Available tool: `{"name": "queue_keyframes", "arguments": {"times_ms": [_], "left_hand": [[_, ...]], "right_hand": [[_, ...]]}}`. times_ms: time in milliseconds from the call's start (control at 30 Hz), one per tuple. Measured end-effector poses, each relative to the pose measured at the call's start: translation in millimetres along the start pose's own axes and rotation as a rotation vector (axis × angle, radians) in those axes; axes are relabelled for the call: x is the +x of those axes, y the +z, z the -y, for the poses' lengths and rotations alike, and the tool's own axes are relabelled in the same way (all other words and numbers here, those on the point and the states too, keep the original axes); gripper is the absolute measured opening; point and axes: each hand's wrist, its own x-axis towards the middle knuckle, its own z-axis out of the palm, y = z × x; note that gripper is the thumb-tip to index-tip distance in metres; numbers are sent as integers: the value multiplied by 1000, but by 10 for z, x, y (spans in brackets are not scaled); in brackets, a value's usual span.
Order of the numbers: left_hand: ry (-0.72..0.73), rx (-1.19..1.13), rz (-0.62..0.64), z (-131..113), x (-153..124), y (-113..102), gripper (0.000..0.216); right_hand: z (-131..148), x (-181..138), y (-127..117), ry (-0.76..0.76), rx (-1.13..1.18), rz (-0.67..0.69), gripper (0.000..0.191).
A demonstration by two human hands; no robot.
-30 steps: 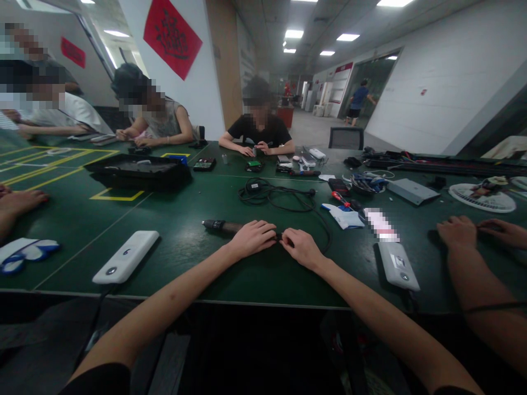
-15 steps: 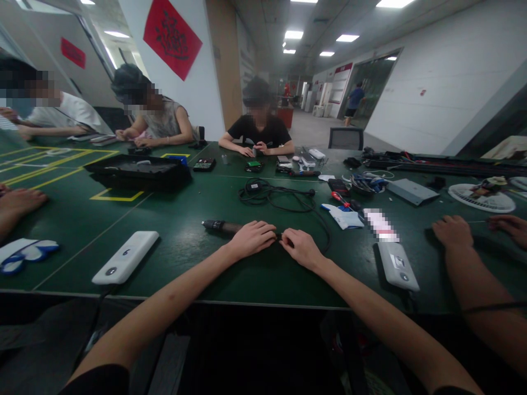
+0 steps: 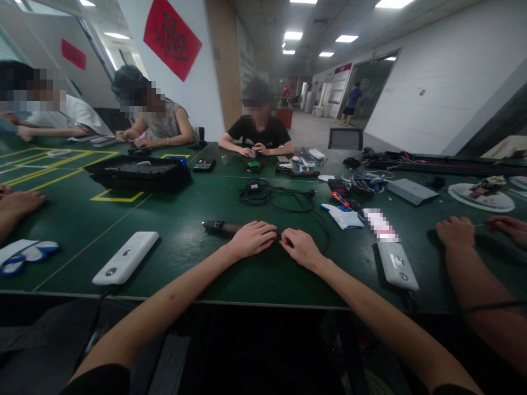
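My left hand [image 3: 252,239] lies over a dark rod-shaped tool [image 3: 222,225] on the green table [image 3: 173,252], fingers curled around its handle end. My right hand [image 3: 301,247] sits just to the right, fingers bent and touching the same tool where a black cable [image 3: 284,198] leaves it. The tool's metal tip sticks out to the left of my left hand. The part under my palms is hidden.
A white flat device [image 3: 125,257] lies front left, another [image 3: 397,264] front right. A black tray [image 3: 138,171] stands at left. Another person's hands [image 3: 457,231] work at the right edge, and one hand [image 3: 18,202] rests at the left. Several people sit across the table.
My hands have stayed put. The hands of the person on the right have shifted slightly.
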Motion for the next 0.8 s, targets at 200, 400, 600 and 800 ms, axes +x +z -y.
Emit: {"name": "queue_keyframes", "arguments": {"times_ms": [200, 400, 600, 800], "left_hand": [[4, -18, -3, -2, 4, -6, 27], [-12, -11, -2, -9, 3, -16, 25], [-11, 5, -11, -12, 4, -26, 24], [4, 18, -3, -14, 6, -21, 23]], "right_hand": [[5, 10, -6, -10, -6, -2, 15], [7, 25, -18, -12, -18, 14, 14], [-7, 29, 6, -13, -31, 3, 15], [-6, 22, 0, -18, -13, -5, 14]]}}
